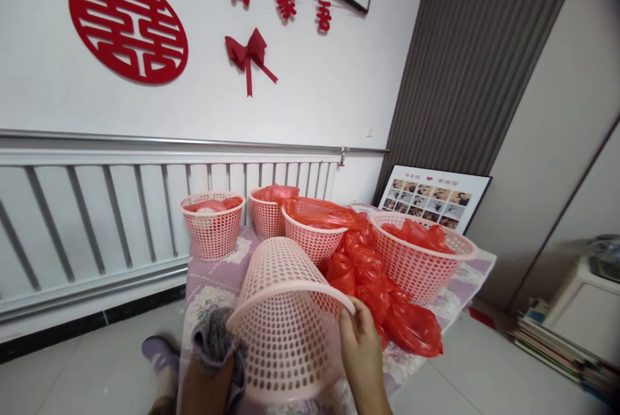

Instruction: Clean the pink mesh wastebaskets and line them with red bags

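Observation:
A pink perforated plastic basket (285,312) lies tilted on its side at the near edge of the table, open end toward me. My right hand (361,350) grips its rim on the right, fingers curled over the edge. My left hand (213,370), with a grey knitted cuff, reaches in at the basket's left side; its fingers are hidden behind the basket. Loose red plastic bags (387,299) are heaped right of the basket.
Several more pink baskets lined with red bags stand on the floral-clothed table (213,279): one far left (213,224), two in the middle, a wide one right (419,257). A white radiator runs behind. A framed photo collage (431,199) leans at the right; books lie on the floor.

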Tool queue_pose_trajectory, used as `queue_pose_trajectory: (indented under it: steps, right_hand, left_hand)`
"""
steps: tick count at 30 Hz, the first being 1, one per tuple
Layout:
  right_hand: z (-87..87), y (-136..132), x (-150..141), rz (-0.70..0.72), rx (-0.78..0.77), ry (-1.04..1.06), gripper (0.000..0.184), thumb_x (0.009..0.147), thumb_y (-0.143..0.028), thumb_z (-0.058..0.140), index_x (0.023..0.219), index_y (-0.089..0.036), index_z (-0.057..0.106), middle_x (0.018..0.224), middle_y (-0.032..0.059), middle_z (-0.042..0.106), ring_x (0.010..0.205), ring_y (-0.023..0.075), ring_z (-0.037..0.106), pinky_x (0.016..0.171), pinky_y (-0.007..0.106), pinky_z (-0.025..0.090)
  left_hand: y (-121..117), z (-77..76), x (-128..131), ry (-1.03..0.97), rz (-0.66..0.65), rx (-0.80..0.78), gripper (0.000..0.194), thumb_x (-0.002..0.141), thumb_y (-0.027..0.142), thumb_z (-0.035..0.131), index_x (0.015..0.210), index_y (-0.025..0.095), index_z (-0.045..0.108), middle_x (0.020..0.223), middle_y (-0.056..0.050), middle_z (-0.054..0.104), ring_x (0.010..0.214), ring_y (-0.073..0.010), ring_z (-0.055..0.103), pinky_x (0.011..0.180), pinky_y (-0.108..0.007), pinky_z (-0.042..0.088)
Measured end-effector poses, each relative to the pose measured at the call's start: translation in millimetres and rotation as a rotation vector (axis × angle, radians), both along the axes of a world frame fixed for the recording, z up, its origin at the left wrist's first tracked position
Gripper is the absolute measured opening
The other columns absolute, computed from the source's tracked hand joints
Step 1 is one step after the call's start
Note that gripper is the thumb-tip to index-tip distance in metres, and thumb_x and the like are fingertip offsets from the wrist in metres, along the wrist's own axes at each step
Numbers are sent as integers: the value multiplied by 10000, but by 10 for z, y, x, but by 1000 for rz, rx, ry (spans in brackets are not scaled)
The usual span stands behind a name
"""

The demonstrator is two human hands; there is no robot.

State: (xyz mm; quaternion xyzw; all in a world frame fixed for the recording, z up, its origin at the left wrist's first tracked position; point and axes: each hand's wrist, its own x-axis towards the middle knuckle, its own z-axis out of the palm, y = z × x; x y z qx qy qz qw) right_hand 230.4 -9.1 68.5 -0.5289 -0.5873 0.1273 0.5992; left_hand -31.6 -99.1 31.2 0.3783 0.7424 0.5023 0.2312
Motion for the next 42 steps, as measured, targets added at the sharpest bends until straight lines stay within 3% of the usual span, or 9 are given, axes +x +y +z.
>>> queue_pose_trajectory:
  steps: [3, 7, 11, 14, 19, 25, 32, 36, 42]
  right_hand:
    - [-82, -87, -108, 78, -31, -4, 281, 868, -353, 503, 1070, -186, 604, 1045, 104, 691, 955, 251, 661, 833, 398, 533]
    - [80, -131, -280, 92, 125, -207, 317, 840, -243, 514, 1145, -197, 590, 1120, 103, 676, 1034, 248, 640, 886, 411, 517]
    - [452, -143, -460, 93, 278, -436, 300, 879, -221, 495, 1171, -217, 565, 1163, 92, 659, 1100, 256, 591, 944, 456, 447]
    - [633, -165, -589, 135, 246, -548, 262, 884, -206, 510, 1134, -253, 572, 1128, 56, 672, 1104, 266, 572, 975, 495, 366]
    - [607, -159, -676, 103, 254, -524, 213, 874, -174, 489, 1033, -269, 594, 979, 19, 697, 984, 239, 594, 994, 499, 279]
    - [539, -126, -613, 66, 301, -527, 210, 880, -177, 467, 1039, -257, 579, 972, 24, 691, 985, 243, 580, 981, 479, 265]
    - [487, -79, -493, 29, 316, -531, 214, 883, -173, 457, 1043, -242, 580, 973, 29, 678, 962, 233, 572, 940, 438, 294]
    - [440, -42, -457, 10, 314, -535, 220, 878, -163, 462, 1052, -232, 579, 980, 34, 671, 962, 231, 565, 921, 421, 308]
    - [418, -31, -450, -14, 293, -563, 216, 881, -176, 472, 1065, -224, 575, 1002, 47, 666, 966, 239, 555, 925, 421, 312]
  left_hand:
    - [-74, 529, -189, 228, -72, 97, 390, 825, 420, 512, 1178, 272, 584, 1191, -63, 668, 1132, -269, 594, 976, -425, 473]
    - [-51, 992, -191, 538, -255, 117, 183, 846, 300, 498, 956, 263, 640, 1084, -46, 656, 1030, -236, 571, 873, -378, 459]
    - [95, 1168, -12, 674, -360, 102, 209, 806, 146, 481, 927, 225, 632, 1044, -55, 638, 1010, -226, 543, 865, -364, 426]
    - [196, 1176, 83, 712, -360, 123, 257, 788, 105, 471, 967, 207, 625, 1050, -72, 634, 1015, -239, 532, 892, -390, 417]
    - [246, 1019, 89, 710, -293, 197, 246, 794, 134, 489, 965, 220, 644, 1078, -67, 649, 1064, -239, 549, 923, -379, 432]
    - [183, 713, -4, 565, -198, 191, 250, 848, 252, 469, 1058, 233, 604, 1154, -74, 638, 1125, -241, 555, 983, -395, 434]
    - [95, 111, -124, 177, -50, -54, 428, 823, 426, 488, 1119, 133, 588, 1163, -183, 669, 1146, -324, 599, 979, -466, 467]
    - [65, -178, -107, -71, -5, -68, 555, 770, 463, 566, 1188, 98, 584, 1259, -175, 649, 1258, -302, 546, 1090, -439, 410]
    - [17, -550, -46, -243, 16, -43, 506, 748, 433, 594, 1128, 102, 631, 1197, -145, 693, 1227, -286, 576, 1104, -429, 410]
